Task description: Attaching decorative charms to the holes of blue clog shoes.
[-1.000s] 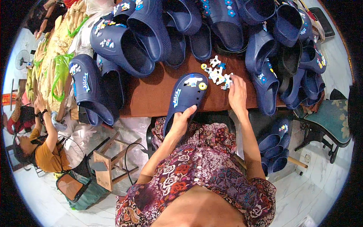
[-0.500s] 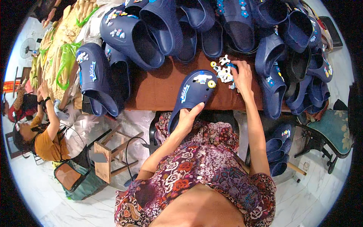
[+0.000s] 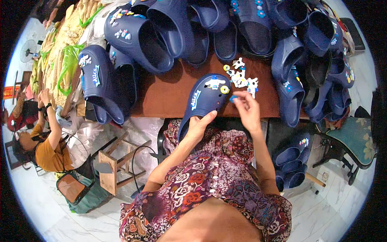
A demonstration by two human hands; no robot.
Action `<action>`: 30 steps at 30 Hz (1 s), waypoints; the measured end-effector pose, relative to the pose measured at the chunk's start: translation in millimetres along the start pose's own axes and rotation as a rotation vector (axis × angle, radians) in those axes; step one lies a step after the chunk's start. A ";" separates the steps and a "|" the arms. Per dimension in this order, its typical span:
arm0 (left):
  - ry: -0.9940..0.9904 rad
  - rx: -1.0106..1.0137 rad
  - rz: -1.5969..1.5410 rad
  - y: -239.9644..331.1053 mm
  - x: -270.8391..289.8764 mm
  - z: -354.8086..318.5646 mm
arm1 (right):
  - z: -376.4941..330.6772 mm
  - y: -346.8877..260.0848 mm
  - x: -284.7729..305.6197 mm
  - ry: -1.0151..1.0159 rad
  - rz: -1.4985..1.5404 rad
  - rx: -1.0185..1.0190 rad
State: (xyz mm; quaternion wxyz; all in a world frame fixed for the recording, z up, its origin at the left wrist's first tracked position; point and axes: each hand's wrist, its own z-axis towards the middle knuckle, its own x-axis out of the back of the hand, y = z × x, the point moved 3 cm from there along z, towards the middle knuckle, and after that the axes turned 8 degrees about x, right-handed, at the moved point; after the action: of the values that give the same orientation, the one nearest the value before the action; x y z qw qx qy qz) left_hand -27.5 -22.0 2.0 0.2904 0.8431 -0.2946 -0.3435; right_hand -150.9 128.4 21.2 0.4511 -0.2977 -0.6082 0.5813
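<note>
A navy foam clog (image 3: 203, 97) is gripped by my left hand (image 3: 200, 127), fingers inside its opening and thumb over the top. The clog carries a white character charm (image 3: 215, 83), a yellow ring-shaped charm (image 3: 224, 89) and a pale blue lettered strip (image 3: 195, 99); bare holes show on its right side. My right hand (image 3: 248, 109) pinches a small blue charm (image 3: 233, 98) between thumb and fingertips, just right of the clog. Beyond that hand lies a loose pile of white, yellow and blue charms (image 3: 240, 76) on the brown tabletop (image 3: 161, 97).
Many navy clogs (image 3: 137, 38) ring the table's far side, with more stacked at the right (image 3: 292, 99). Another decorated clog (image 3: 96, 74) stands at the left. A co-worker (image 3: 50, 149) sits far left near a wooden stool (image 3: 115, 165). More clogs (image 3: 292, 161) are below, right.
My right hand has drawn back from the charm pile toward the clog with a blue charm in its fingers. Some white charms have shifted nearer. My left hand keeps its hold.
</note>
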 end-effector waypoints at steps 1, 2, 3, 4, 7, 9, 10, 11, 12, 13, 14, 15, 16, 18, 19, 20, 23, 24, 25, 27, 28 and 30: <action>-0.010 0.004 0.001 -0.6 0.9 1.2 | -6.0 2.5 -7.6 -0.011 0.066 -0.012; -0.023 0.017 -0.008 -1.7 3.7 1.4 | -12.3 2.2 -15.7 -0.038 0.107 -0.063; -0.042 0.032 -0.015 -2.4 4.5 1.9 | -17.6 1.8 -22.3 -0.060 0.147 -0.113; -0.056 0.006 -0.038 -2.7 3.5 1.8 | -22.2 8.3 -26.8 -0.059 0.126 -0.098; -0.031 -0.006 -0.020 1.1 0.6 1.1 | -28.6 17.0 -30.0 -0.028 0.067 -0.051; -0.004 0.009 0.018 -0.5 3.6 1.9 | -26.1 8.4 -25.0 0.001 0.023 -0.110; -0.007 0.007 0.012 -1.3 4.5 2.9 | -24.6 7.1 -21.9 0.028 -0.021 -0.166; -0.011 0.006 0.007 -1.9 4.0 3.1 | -21.2 7.5 -16.2 0.064 -0.230 -0.057; -0.012 0.008 0.008 -2.1 3.2 3.1 | -20.2 8.6 -10.8 0.067 -0.335 -0.033; -0.003 -0.017 -0.002 -1.0 2.4 2.6 | -19.4 9.0 -6.5 0.068 -0.440 -0.009; 0.004 -0.040 -0.011 0.3 1.0 1.8 | -18.5 10.3 -3.4 0.070 -0.441 -0.012; 0.003 -0.037 -0.010 1.8 -0.3 0.0 | -17.7 11.2 -1.1 0.067 -0.466 0.008; 0.022 -0.019 0.016 3.9 -0.9 -2.3 | -16.8 11.7 0.8 0.064 -0.490 0.027; 0.042 -0.003 0.044 6.3 -2.1 -4.6 | -14.3 13.1 2.4 0.080 -0.468 0.031; 0.033 -0.012 0.032 7.0 -3.9 -4.9 | -13.0 13.7 3.6 0.095 -0.447 0.037; 0.024 -0.022 0.019 7.6 -4.3 -4.9 | -10.6 14.1 4.8 0.105 -0.441 0.043; 0.019 -0.046 0.036 2.8 -0.7 -1.5 | -7.7 8.1 14.5 0.174 -0.514 0.106; 0.020 -0.046 0.036 1.5 0.9 -0.6 | -6.0 10.5 19.7 0.185 -0.502 0.081; 0.022 -0.033 0.057 0.2 2.7 0.4 | -3.8 10.6 23.5 0.191 -0.486 0.076; 0.022 -0.018 0.078 0.3 3.2 0.7 | 1.0 11.0 34.2 0.230 -0.545 0.093; 0.022 -0.024 0.091 1.7 3.0 0.2 | 4.0 14.1 38.6 0.260 -0.562 0.132; 0.026 -0.030 0.102 3.1 2.6 -1.1 | 11.5 15.2 47.1 0.244 -0.616 0.125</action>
State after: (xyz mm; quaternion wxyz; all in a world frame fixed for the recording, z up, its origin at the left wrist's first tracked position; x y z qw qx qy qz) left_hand -26.1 -25.5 3.7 0.3238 0.8271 -0.3281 -0.3216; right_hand -183.2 167.4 16.9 0.6924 -0.1392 -0.5744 0.4138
